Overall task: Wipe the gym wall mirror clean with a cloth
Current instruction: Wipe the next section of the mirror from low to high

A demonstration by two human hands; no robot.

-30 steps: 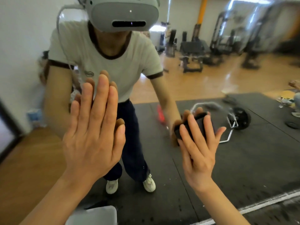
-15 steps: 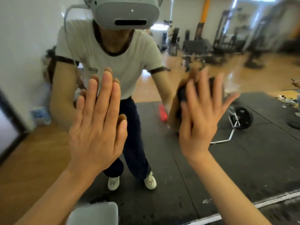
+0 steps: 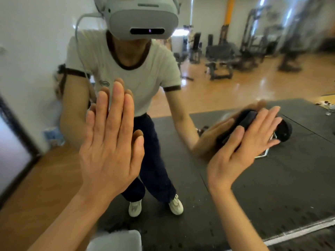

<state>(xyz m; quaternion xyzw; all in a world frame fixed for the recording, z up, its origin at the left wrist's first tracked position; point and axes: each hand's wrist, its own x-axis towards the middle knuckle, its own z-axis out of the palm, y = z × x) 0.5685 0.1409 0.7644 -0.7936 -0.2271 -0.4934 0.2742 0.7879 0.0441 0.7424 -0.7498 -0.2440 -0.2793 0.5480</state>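
The wall mirror [image 3: 226, 91] fills the view and reflects me and the gym behind. My left hand [image 3: 110, 142] lies flat against the glass at centre left, fingers straight and together, holding nothing. My right hand [image 3: 243, 151] presses a dark cloth [image 3: 244, 122] onto the mirror at the right, fingers straight and spread and pointing up to the right. The cloth shows only past my fingers; most of it is hidden under the palm. Its outline is blurred by motion.
The mirror's lower edge, a pale strip [image 3: 299, 232], runs along the bottom right. A dark frame [image 3: 16, 134] borders the mirror at the left. A pale grey object [image 3: 116, 240] sits at the bottom edge. Reflected: black floor mat, barbell, gym machines.
My right hand swept the cloth up the glass, then down and out to the right, fingers now tilted rightward. My left hand has stayed flat on the mirror.
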